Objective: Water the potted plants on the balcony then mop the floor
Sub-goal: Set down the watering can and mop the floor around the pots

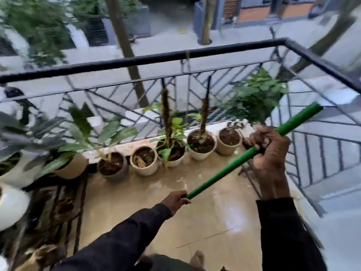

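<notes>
I see a row of pots [144,161] on the floor [214,222] along the foot of the railing [136,61], which runs behind them and turns at the right. Before the pots the handle [224,171] slants from my left hand [175,200], low, up through my right hand [269,151] at right.

**A:** What are the hands on?

**B:** A long green pole [220,174], slanting up to the right. The left hand [175,200] grips its lower end, and the right hand [270,151] is curled round it higher up.

**A:** And beyond them?

**B:** A row of round cream and tan plant pots [145,170] stands on the beige tiled floor [214,222], along the foot of the black metal railing [136,60]. A grey street [166,44] lies below.
</notes>
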